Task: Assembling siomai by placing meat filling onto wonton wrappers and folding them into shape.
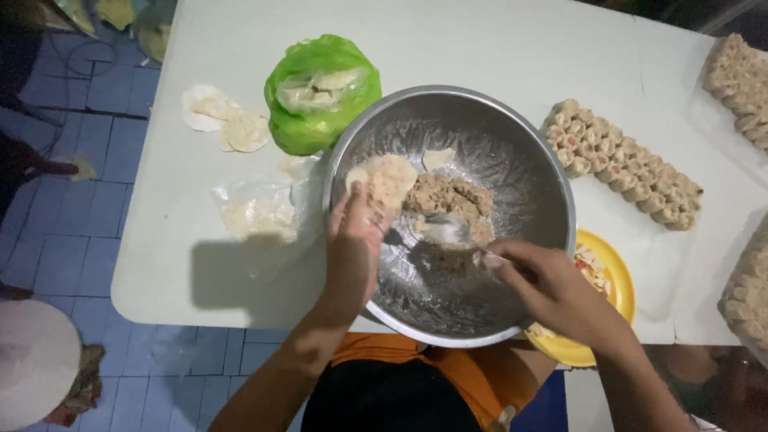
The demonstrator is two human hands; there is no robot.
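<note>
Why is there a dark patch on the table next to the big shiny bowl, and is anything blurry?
In the head view, overhead light makes the left hand and arm cast that dark shadow on the white table; the round steel bowl shows soft glare on its wall; the metal spoon looks slightly blurred; the corners are dim.

Left hand (352, 240) raised on a bare forearm, fingers extended upward and slightly cupped, palm turned inward, right hand (544, 284) entering from lower right, wrist bent, fingers curled closed in a pinch, thumb pressed against the forefinger tip.
</note>
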